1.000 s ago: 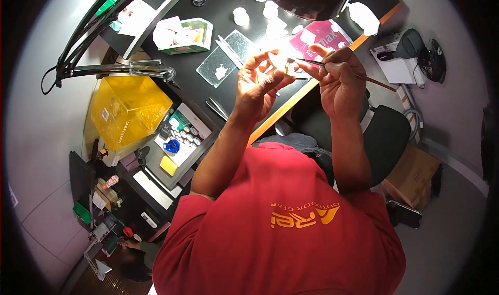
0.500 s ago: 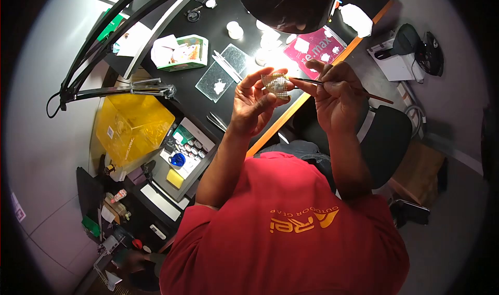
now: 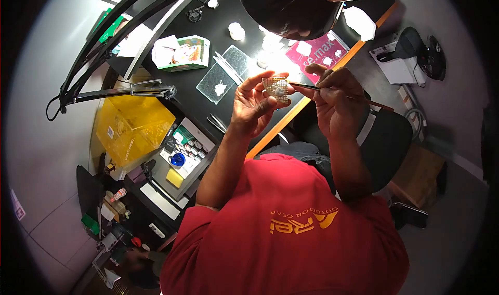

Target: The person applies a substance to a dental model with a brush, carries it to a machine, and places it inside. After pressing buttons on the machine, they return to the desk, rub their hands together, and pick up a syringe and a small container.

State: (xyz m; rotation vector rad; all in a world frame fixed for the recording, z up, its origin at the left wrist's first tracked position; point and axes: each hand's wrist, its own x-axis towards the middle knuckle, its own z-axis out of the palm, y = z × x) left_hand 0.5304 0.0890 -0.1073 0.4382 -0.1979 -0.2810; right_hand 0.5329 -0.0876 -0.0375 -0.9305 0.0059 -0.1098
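Gridded plate (image 3: pixel 275 89), left hand (image 3: pixel 250 107) pinching it at upper centre, is now glare-free, inspectable beside the brush (image 3: pixel 305 86) the right hand (image 3: pixel 338 98) pinches.

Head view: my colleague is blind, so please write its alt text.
A person's left hand holds a small mesh piece; the right hand holds a thin brush-like tool, tip near the mesh. A black lamp hangs over the dark bench.
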